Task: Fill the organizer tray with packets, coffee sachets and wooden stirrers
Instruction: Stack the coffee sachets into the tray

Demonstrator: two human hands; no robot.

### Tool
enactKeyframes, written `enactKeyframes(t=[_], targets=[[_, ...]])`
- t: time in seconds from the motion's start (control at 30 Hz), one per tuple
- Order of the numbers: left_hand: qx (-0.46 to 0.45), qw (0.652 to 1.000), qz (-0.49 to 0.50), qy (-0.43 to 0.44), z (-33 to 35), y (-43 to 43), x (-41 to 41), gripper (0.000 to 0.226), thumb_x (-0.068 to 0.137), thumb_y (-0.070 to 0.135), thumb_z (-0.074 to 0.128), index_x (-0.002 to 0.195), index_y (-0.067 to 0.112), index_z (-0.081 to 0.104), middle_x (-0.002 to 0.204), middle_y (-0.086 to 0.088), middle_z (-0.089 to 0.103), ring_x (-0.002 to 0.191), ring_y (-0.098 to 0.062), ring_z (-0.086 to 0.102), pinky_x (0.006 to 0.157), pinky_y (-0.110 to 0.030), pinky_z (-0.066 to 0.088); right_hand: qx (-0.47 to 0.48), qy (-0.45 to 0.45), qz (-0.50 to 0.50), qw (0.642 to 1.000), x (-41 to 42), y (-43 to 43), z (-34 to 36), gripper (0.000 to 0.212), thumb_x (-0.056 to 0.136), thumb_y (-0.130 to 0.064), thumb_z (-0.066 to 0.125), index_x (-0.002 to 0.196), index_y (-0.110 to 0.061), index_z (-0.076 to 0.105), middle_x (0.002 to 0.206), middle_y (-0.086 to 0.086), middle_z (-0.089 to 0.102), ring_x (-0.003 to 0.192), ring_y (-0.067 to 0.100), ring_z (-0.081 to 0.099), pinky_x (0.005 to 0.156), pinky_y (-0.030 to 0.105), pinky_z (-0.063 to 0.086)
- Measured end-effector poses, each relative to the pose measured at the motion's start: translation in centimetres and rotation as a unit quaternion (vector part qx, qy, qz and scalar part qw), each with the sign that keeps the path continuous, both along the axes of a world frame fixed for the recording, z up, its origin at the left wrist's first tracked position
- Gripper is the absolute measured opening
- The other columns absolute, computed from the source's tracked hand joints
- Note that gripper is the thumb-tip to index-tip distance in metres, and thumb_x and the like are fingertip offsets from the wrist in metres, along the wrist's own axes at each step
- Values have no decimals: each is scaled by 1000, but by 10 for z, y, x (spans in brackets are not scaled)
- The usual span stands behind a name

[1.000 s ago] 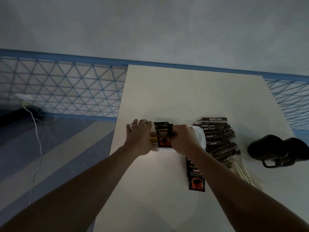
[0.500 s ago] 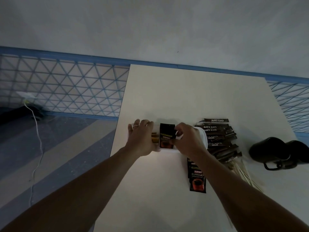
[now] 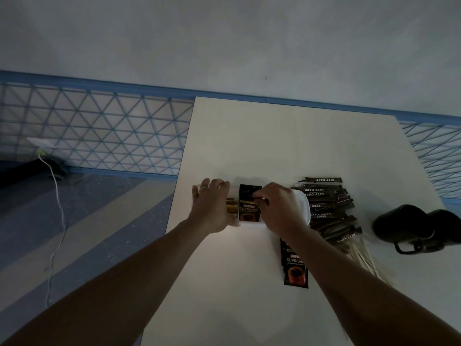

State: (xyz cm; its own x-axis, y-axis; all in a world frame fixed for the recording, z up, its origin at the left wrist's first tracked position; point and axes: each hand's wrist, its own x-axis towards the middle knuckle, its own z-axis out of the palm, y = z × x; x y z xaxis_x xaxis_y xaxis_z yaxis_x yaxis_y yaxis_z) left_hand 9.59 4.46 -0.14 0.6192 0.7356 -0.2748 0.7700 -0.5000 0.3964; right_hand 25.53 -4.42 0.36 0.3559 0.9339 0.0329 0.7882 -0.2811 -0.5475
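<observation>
While left hand [image 3: 212, 206] stays, right hand [image 3: 279, 208] now pinches sachet [image 3: 248, 208] top.

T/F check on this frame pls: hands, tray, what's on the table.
1. The right hand pinches a sachet in the tray. True.
2. The stirrers are in the tray. False: they lie on the table, right of the right forearm.
3. The sugar sticks are piled right of the tray. True.
4. The left hand lifts the mug. False: it rests on the tray's left end; the mug sits far right, untouched.
5. No sachets lie loose on the table. False: spare sachets lie on the near side of the tray.
</observation>
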Motion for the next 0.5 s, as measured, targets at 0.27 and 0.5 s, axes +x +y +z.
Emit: enactKeyframes(t=[0.27,0.5], targets=[[3,1000,-2,8,-1,0,-1,103,67,55,80,149,17,30,154,-5,32,145,-31,17,117,-57,15,-26,9,10,1000,6,4,4,20,85,-9,70,102,-17,77,99,1,70,80,13,60,71,21,44],[-34,999,13,11,10,-1,2,103,71,48,81,151,14,26,158,-6,27,149,-32,11,119,-56,12,19,4,-9,1000,19,-14,19,19,83,-13,75,102,-16,77,97,0,72,75,9,62,73,18,49]])
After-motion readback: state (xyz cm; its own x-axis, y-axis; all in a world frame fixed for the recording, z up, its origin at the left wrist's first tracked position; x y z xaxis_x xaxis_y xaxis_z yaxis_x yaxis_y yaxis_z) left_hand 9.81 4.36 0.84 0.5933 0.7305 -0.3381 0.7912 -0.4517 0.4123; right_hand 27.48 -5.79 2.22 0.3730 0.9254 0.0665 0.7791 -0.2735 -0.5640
